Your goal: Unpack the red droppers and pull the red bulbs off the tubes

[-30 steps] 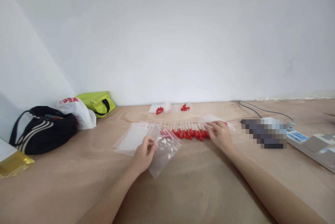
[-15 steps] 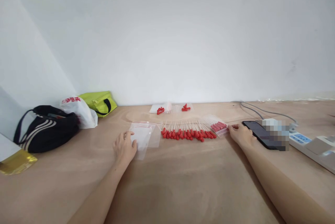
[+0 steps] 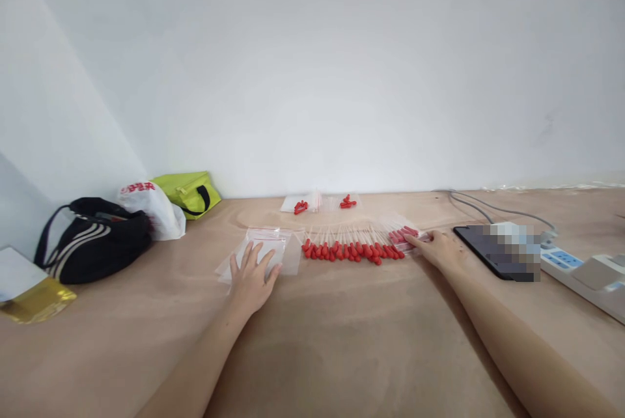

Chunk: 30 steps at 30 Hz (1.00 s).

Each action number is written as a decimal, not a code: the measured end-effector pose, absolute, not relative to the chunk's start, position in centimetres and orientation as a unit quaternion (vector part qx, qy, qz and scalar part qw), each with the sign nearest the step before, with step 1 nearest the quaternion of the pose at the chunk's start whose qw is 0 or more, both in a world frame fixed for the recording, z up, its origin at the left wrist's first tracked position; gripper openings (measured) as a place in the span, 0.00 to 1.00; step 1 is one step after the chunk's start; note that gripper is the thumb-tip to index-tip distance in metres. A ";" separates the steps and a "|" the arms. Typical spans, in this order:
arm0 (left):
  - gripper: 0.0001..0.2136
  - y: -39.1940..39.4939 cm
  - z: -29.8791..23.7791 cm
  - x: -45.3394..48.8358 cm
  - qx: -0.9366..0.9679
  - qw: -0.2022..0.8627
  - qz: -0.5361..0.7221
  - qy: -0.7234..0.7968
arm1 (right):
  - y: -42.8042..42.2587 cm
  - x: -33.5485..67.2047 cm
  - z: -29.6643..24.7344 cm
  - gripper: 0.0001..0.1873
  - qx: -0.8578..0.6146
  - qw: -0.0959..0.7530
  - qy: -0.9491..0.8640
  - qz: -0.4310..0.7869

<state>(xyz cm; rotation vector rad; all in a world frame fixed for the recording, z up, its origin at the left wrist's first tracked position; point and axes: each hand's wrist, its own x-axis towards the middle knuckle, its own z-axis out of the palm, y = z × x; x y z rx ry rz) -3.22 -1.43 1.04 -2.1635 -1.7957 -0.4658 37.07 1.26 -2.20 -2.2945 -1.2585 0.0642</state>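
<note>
My left hand (image 3: 252,278) lies with its fingers spread over a pile of clear zip-lock bags (image 3: 290,262), which look flat. To its right, a row of thin pale sticks with red bulb tips (image 3: 342,250) fans across the table, tips toward me. At the row's right end is a clear zip-lock bag with red pieces inside (image 3: 398,234). My right hand (image 3: 442,250) has its fingers closed at that bag's right edge, one digit reaching over the red pieces; its underside is hidden.
Two small bags with red pieces (image 3: 300,207) (image 3: 348,201) lie near the wall. At left are a black bag (image 3: 100,242), a white plastic bag (image 3: 163,216), a lime-green bag (image 3: 193,187) and a gold-and-white packet (image 3: 41,297). A phone (image 3: 481,252) and power strip (image 3: 561,258) lie right.
My left hand has moved right onto the bags, its fingers spreading, and the top bags have shifted. My right hand has slid left over the filled bag, which has moved slightly left.
</note>
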 end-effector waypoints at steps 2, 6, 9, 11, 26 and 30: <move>0.15 -1.9 1.0 -2.4 -0.764 0.172 -0.208 -0.586 | 1.3 37.0 -2.3 0.25 -0.843 0.274 -0.462 0.020; 0.13 -2.6 0.5 -0.5 -0.810 0.139 -0.234 -0.519 | 1.3 37.1 -2.3 0.22 -0.847 0.291 -0.445 0.000; 0.13 -2.9 0.1 0.3 -0.833 0.107 -0.232 -0.492 | 1.5 36.8 -1.9 0.22 -0.846 0.293 -0.445 -0.012; 0.13 -2.8 -0.1 0.5 -0.837 0.098 -0.232 -0.486 | 1.8 36.4 -1.7 0.22 -0.835 0.295 -0.464 -0.020; 0.11 -2.7 -0.1 0.3 -0.844 0.056 -0.255 -0.468 | 2.1 34.9 -1.2 0.17 -0.764 0.287 -0.570 -0.092; 0.15 -2.5 -0.1 0.2 -0.829 0.054 -0.293 -0.473 | -0.4 32.1 -0.2 0.15 -0.599 0.457 -0.651 -0.092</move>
